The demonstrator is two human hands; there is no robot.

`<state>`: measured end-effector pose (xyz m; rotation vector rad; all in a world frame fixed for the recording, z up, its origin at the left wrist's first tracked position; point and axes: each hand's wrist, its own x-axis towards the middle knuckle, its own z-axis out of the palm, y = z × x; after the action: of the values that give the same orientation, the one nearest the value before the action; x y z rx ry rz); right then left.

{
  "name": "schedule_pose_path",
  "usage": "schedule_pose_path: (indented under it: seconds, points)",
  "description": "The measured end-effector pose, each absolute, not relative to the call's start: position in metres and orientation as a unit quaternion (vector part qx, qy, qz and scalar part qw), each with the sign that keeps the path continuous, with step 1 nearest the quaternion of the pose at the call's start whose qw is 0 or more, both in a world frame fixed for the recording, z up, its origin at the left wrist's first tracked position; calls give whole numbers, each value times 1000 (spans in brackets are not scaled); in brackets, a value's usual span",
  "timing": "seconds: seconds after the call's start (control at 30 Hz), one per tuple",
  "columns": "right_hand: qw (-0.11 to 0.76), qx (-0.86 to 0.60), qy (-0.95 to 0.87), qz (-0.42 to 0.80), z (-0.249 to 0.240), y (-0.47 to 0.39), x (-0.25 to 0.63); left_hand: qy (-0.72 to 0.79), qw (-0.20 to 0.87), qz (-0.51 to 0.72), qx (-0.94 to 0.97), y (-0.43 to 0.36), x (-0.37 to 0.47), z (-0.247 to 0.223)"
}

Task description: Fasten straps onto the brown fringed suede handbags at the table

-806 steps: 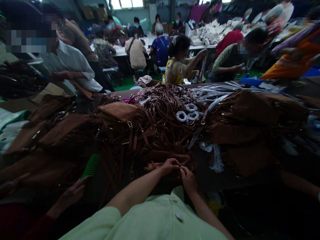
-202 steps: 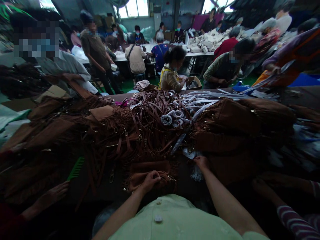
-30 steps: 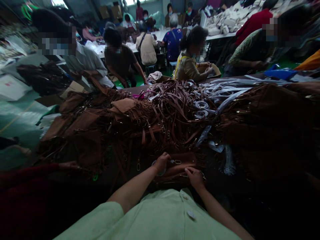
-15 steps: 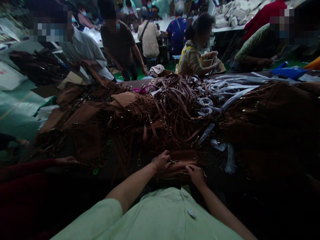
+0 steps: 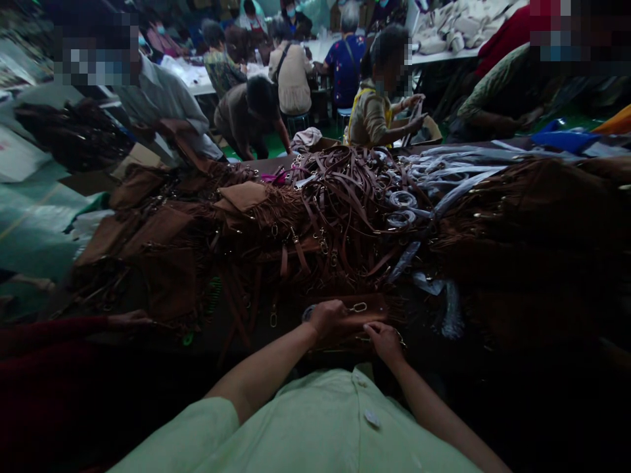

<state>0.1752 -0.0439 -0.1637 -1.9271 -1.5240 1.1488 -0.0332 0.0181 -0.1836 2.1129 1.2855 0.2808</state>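
Note:
A brown fringed bag [image 5: 367, 318] lies in front of me at the near edge of the table. My left hand [image 5: 327, 318] is closed over its left part, and a gold metal clasp [image 5: 359, 307] sticks out past the fingers. A wrapped, coiled strap [image 5: 308, 313] shows at the wrist side of that hand; the palm is hidden. At the lower right of the bag, my right hand [image 5: 385, 340] pinches its near edge between thumb and fingers. Fine detail at both fingertips is too dark to make out.
Brown straps with metal clasps [image 5: 340, 190] are heaped beyond the bag. Plastic-wrapped straps [image 5: 456, 164] lie behind right, a stack of brown fringed bags [image 5: 547, 210] at right, more bags [image 5: 167, 276] at left. A co-worker's hand [image 5: 131, 320] reaches in from the left; other people work across the table.
My left hand has shifted right and slightly up across the bag, bringing the clasp along. The right hand stays nearly in place. Across the table, a person in dark clothes has bent down.

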Motion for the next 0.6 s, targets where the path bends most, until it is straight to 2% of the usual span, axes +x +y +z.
schedule_pose_path:
  seconds: [0.17,0.3,0.47,0.6]
  points:
    - [243,-692,-525,433,-169,-45,179,501,306,89,804,12,5,-183]
    - [235,-698,-521,431,-174,-43,182,493,343,80,795,8,12,-183]
    - [211,-699,-503,463,-180,-38,184,508,409,126,748,7,9,-175]
    - [223,-703,-486,469,-186,-38,184,476,408,138,767,7,10,-173]
